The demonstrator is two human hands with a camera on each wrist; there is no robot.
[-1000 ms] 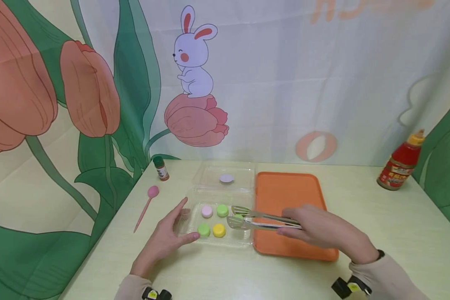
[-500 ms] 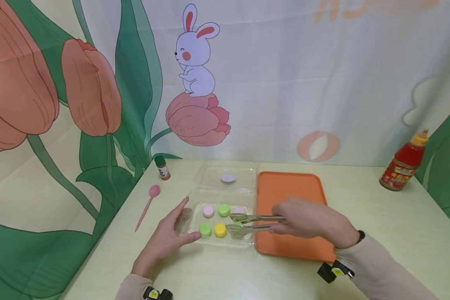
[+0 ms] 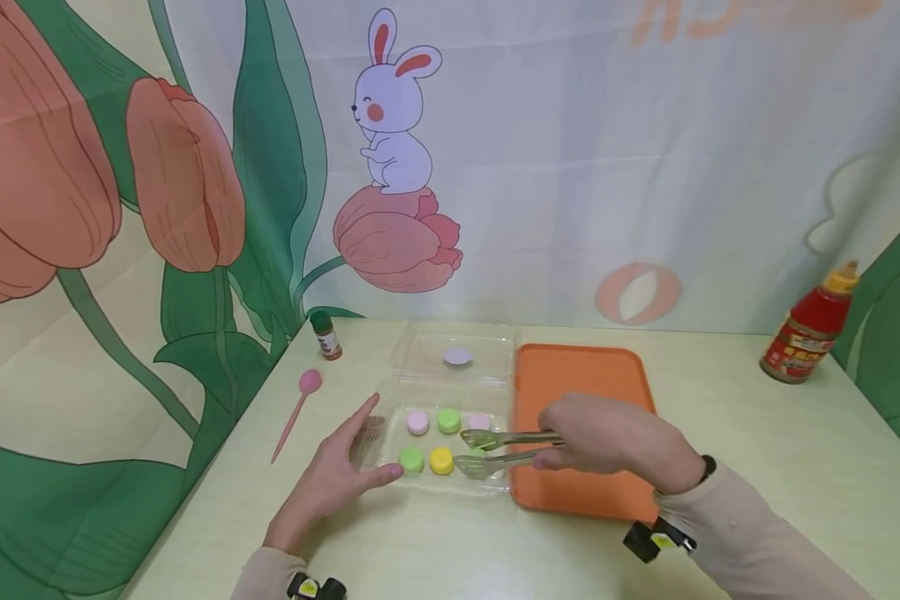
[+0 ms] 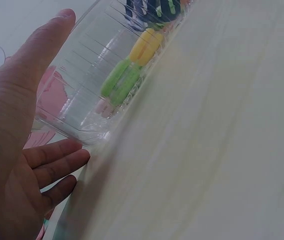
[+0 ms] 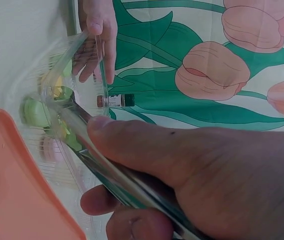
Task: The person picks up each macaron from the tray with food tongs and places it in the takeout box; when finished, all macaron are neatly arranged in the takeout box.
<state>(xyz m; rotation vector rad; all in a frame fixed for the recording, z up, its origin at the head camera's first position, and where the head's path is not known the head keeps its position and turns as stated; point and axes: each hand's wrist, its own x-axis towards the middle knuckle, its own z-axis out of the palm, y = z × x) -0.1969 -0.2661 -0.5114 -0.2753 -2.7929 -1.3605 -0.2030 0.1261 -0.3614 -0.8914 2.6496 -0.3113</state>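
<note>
A clear plastic box (image 3: 450, 392) lies with its lid folded back, holding two rows of macarons in lilac, green and yellow. My left hand (image 3: 337, 471) rests at the box's left end, thumb along the front corner and fingers spread near the end wall. In my right hand (image 3: 615, 433) I hold metal tongs (image 3: 528, 437), thumb on one arm and fingers curled under the other in the right wrist view. The parted tong tips reach into the right end of the box, either side of a green macaron (image 3: 479, 454). Near them sit a yellow macaron (image 3: 442, 461) and a lilac macaron (image 3: 480, 421).
An orange tray (image 3: 585, 371) lies against the box's right side, under my right hand. At the left are a pink spoon (image 3: 300, 404) and a small green-capped seasoning bottle (image 3: 326, 335). A red sauce bottle (image 3: 806, 329) stands far right. A printed cloth (image 3: 525, 167) hangs behind.
The right hand has moved left with the tongs, whose tips have come closer to me around the green macaron. The lilac macaron behind now shows. The left hand has stayed in place.
</note>
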